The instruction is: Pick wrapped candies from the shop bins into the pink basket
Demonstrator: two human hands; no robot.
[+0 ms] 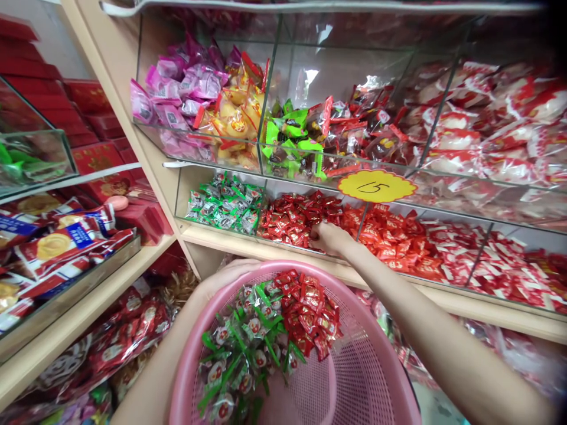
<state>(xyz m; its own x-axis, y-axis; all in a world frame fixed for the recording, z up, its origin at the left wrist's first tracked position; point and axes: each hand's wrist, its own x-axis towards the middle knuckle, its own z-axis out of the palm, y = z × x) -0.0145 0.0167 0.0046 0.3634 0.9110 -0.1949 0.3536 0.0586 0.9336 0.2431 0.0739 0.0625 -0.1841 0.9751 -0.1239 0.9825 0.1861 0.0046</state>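
Observation:
A pink plastic basket (354, 295) fills the lower middle of the view. Inside lie green-and-clear wrapped candies (241, 348) on the left and red-and-gold wrapped candies (310, 313) at the back. My left hand (234, 273) is on the basket's far left rim, its fingers wrapped round the edge. My right hand (330, 238) reaches into the shelf compartment of small red candies (290, 218); its fingers are curled closed at the front of the pile, and what they hold, if anything, is hidden.
Silver-and-green candies (225, 203) lie left of the red ones, orange-red candies (394, 236) to the right. A yellow "15" tag (376, 186) hangs on the glass upper bins. Side shelves at left hold packaged biscuits (57, 242). A wooden shelf edge (195, 236) runs behind the basket.

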